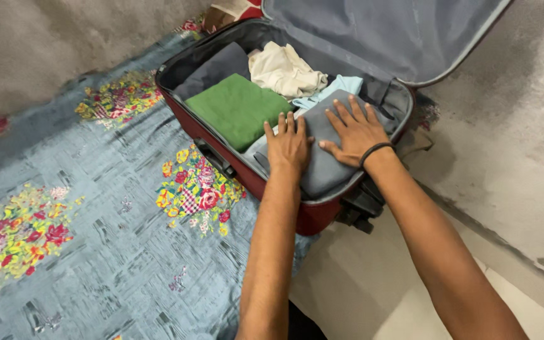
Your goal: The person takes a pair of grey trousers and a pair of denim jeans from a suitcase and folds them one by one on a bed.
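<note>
Hands [322, 138] flat on grey garment [325, 170].

A blue bedspread [96, 208] printed with bunches of red, yellow and pink flowers covered the bed and filled the left side of the view. Behind it rose a rough grey wall [45, 38]. To the right lay a grey, stained concrete floor [517, 157], which met pale tiles [373, 296] near the bottom. The light was soft and even.
</note>
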